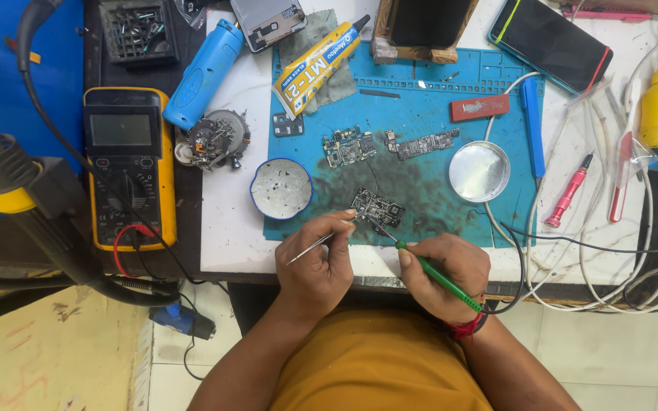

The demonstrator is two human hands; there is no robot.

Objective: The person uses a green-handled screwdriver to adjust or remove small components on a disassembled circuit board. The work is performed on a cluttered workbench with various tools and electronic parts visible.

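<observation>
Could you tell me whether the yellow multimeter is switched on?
Cannot tell: the yellow multimeter has a blank grey display, though glare could hide faint digits.

A yellow meter (pixel 129 164), a blue tool (pixel 203 74), a glue tube (pixel 317 65), a round tin (pixel 281 189) and a red screwdriver (pixel 569 190) lie around the blue mat (pixel 428 114)

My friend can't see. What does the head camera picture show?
A person's left hand holds tweezers and the right hand holds a green-handled tool, both at a small circuit board on a blue mat. A yellow meter sits to the left.

Round tin (pixel 281 189) and metal lid (pixel 479 171) flank open blue mat (pixel 428 199).
</observation>
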